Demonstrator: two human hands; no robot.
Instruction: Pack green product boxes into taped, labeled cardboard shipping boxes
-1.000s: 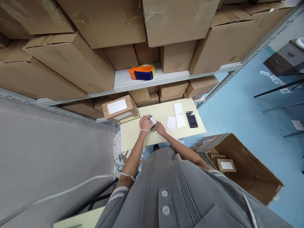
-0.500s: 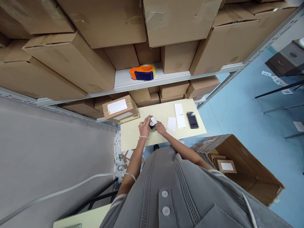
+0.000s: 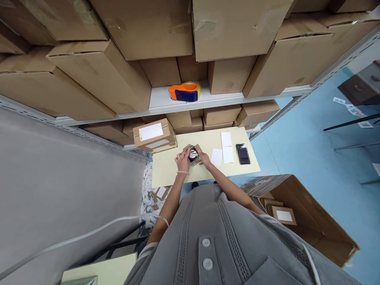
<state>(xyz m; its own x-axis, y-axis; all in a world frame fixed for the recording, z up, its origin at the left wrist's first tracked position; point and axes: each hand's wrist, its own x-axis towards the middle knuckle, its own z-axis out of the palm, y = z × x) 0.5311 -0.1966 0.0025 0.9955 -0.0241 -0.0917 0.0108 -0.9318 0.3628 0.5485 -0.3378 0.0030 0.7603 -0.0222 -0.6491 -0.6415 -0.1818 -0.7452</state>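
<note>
Over the pale table (image 3: 166,170) my two hands hold a small cardboard box (image 3: 197,148) with its top open. Inside it shows a dark, shiny, rounded object (image 3: 192,154), whose kind I cannot make out. My left hand (image 3: 182,160) is wrapped round the box's left side, fingers curled over the rim. On the right side, my right hand (image 3: 204,158) grips the box's edge with thumb and fingers. White papers (image 3: 216,156) lie just right of my right hand.
A labelled carton (image 3: 154,136) stands at the table's back left; a dark, pixelated item (image 3: 243,154) lies at the right. An orange-and-blue tape dispenser (image 3: 184,92) sits on the shelf among cartons. A large open box (image 3: 314,213) stands on the floor, lower right.
The white-labelled flap that covered part of the small box is turned away, and the shiny object inside shows more fully. Both hands stay on the box. The whole view has shifted slightly.
</note>
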